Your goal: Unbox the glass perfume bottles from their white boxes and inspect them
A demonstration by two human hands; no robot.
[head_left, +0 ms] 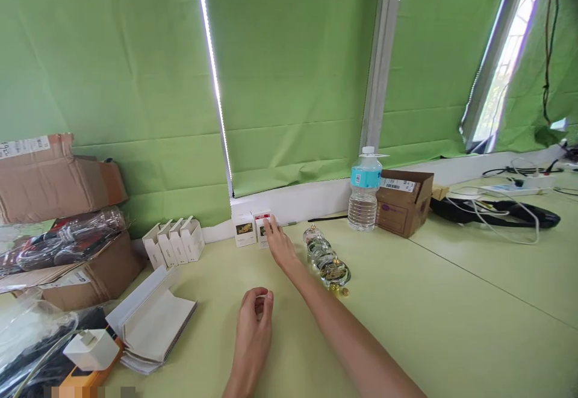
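My right hand [279, 242] reaches forward with its fingers stretched out, their tips at the right side of a small white box [262, 238] with a red patch and a picture. It covers part of that box. Close beside it on the left stands another small white box [245, 233] with a picture on its front. Nearer to me, my left hand [256, 317] hovers low over the table, its fingers curled toward the thumb and nothing visible in them. Right of my right hand lies a row of bangle-like rings [326, 256] in clear wrapping.
Several open white boxes [174, 244] stand at the left, behind folded white card sheets [158, 326]. Cardboard boxes [99, 271] and a white charger [93, 350] are at far left. A water bottle [362, 196], a brown carton [404, 205] and cables [519, 220] stand or lie right.
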